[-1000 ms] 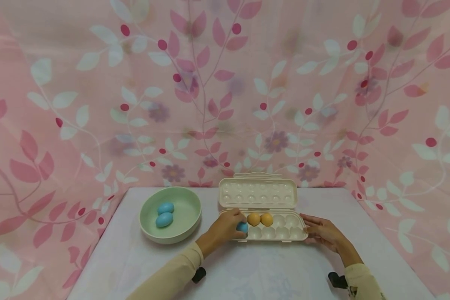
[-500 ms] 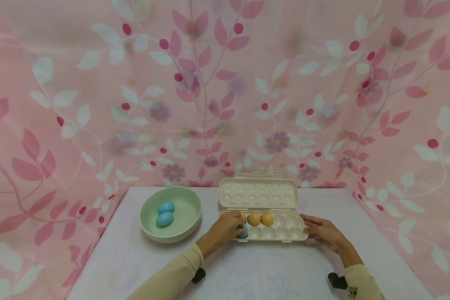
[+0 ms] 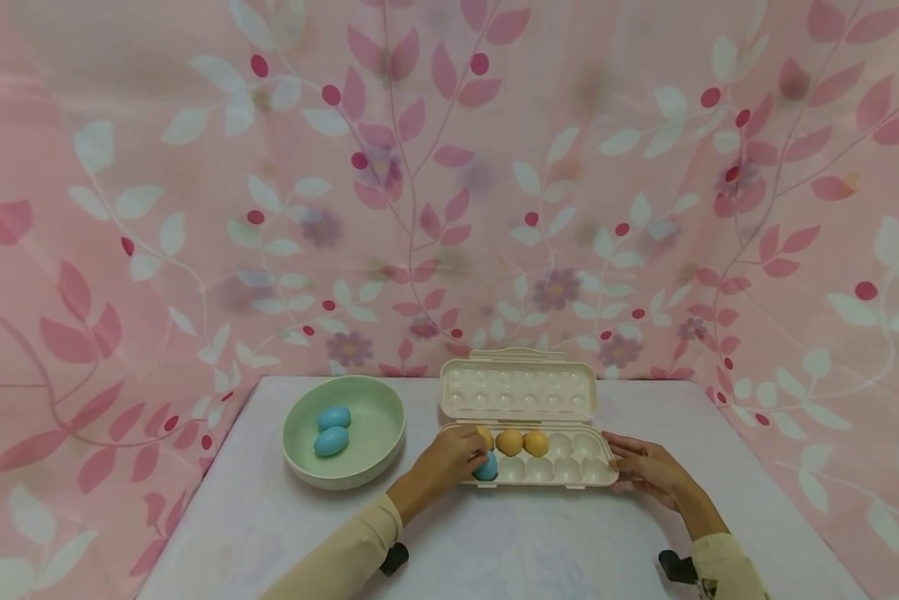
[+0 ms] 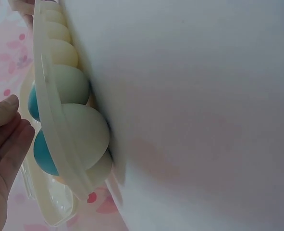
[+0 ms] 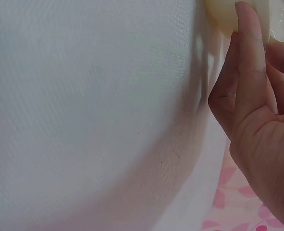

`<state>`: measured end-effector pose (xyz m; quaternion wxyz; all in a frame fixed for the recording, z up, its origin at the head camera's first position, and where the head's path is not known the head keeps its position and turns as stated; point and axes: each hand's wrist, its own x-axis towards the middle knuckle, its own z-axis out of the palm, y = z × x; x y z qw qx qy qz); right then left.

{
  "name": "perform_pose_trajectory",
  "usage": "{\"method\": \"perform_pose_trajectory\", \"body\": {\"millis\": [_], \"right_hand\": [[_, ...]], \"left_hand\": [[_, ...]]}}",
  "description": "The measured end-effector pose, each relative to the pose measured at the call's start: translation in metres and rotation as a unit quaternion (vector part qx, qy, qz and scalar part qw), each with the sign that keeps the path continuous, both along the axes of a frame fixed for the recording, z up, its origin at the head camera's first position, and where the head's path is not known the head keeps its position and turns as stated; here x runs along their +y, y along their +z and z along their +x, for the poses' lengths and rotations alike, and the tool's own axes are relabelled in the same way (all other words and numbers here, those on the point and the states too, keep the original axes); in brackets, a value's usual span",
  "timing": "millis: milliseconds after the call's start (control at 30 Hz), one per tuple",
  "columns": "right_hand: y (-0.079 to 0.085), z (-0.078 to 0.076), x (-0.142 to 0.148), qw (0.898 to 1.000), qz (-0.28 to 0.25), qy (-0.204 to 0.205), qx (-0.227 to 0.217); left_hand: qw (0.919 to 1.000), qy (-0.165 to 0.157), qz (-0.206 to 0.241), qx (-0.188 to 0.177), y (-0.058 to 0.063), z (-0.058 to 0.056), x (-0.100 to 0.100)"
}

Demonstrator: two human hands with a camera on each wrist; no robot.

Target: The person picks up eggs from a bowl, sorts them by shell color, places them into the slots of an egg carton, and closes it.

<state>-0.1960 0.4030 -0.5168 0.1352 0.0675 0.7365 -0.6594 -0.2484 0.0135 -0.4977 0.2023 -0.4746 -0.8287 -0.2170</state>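
An egg carton [image 3: 539, 471] lies with its lid raised at the back. Its far row holds yellow eggs [image 3: 510, 442], one partly behind my left hand [image 3: 443, 457]. A blue egg [image 3: 486, 467] sits in the near row, and in the left wrist view a second blue egg [image 4: 44, 155] shows at the carton's left end, which my hand hides in the head view. My left fingers [image 4: 19, 139] hover beside these eggs, apart from them and holding nothing. At the right end, my right hand [image 3: 653, 473] holds the carton's edge between thumb and fingers [image 5: 251, 62].
To the left stands a green bowl [image 3: 344, 477] with two blue eggs [image 3: 332, 429] inside. The raised carton lid [image 3: 518, 390] stands near the table's back edge. A pink leaf-patterned cloth [image 3: 494, 208] hangs around the white-covered table [image 3: 531, 542].
My left hand has let go of the blue egg in the near row and drawn slightly back to the left. A third yellow egg has come into view. My right hand stays put.
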Motion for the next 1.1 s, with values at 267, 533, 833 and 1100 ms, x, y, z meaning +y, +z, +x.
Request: {"method": "perform_pose_trajectory", "body": {"millis": [267, 533, 833, 1100], "right_hand": [[-0.001, 0.002, 0.0, 1.0, -0.014, 0.002, -0.005], [-0.003, 0.006, 0.002, 1.0, -0.015, 0.005, -0.005], [-0.007, 0.003, 0.001, 1.0, -0.017, -0.007, -0.009], [-0.005, 0.0, 0.002, 1.0, -0.011, -0.003, -0.004]], "left_hand": [[0.9997, 0.003, 0.024, -0.008, 0.003, -0.001, -0.006], [0.9989, 0.01, 0.04, -0.022, 0.012, -0.005, -0.016], [0.9953, 0.034, 0.036, -0.083, 0.024, -0.009, -0.044], [0.9966, 0.047, 0.047, -0.049, 0.03, -0.015, -0.072]]}}
